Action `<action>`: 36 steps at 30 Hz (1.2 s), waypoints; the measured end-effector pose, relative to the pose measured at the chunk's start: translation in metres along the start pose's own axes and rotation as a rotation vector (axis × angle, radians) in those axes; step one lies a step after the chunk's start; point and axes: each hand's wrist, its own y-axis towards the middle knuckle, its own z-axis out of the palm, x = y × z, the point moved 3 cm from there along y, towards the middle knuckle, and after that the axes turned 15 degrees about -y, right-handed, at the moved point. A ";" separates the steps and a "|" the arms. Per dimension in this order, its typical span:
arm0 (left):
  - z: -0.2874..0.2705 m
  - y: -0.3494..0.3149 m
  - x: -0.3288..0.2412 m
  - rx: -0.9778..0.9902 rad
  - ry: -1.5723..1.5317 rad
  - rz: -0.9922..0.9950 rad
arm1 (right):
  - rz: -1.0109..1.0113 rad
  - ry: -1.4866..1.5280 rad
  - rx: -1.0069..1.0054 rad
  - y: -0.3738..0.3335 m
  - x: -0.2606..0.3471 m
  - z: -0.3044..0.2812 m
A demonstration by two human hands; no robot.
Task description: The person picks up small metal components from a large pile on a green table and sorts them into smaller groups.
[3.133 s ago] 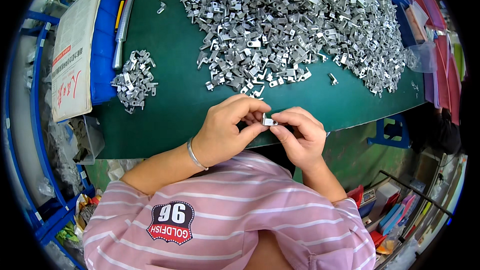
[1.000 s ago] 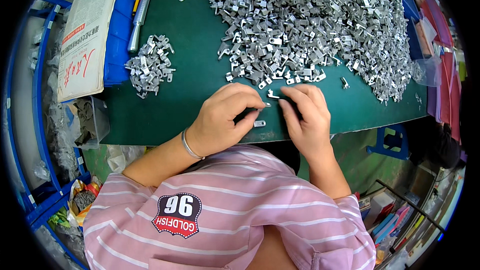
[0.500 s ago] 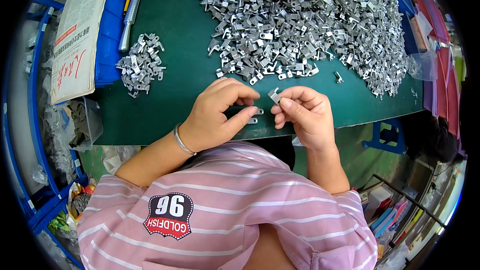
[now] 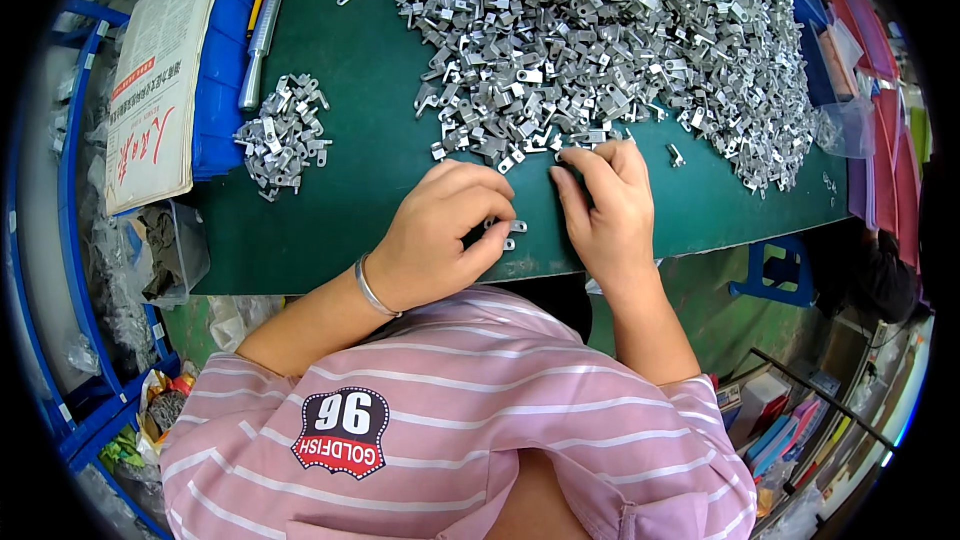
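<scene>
Head view, read from left to right. A folded newspaper lies over a blue bin at the far left edge, out of the working zone. Beside it a small heap of sorted metal pieces sits alone on the green tabletop, well apart from the main supply, which suggests a separate pile for handled parts. The left hand rests near the front edge of the tabletop, fingers curled inward with thumb and forefinger closed on a small stamped metal bracket; a thin bangle circles the wrist. The bracket is held low, just above the mat and close to the body, where both hands can meet. The right hand lies flatter, its fingers stretched forward and together so that the tips touch the near fringe of the large heap of loose metal brackets; whether a piece is pinched beneath them cannot be told. The brackets are bright, silvery, flat-stamped and angular, some with punched holes, and lie tangled at random. The mat is matte, dark green and smooth, giving contrast against the shiny parts.
</scene>
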 end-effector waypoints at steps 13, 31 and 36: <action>-0.002 -0.001 -0.003 -0.019 -0.034 -0.008 | 0.053 -0.016 0.004 0.001 -0.010 -0.016; -0.002 0.000 -0.004 -0.037 -0.068 0.029 | 0.650 1.401 0.414 -0.022 0.002 0.002; -0.001 -0.002 0.000 -0.041 -0.105 0.060 | 0.379 1.146 0.282 -0.023 0.016 0.000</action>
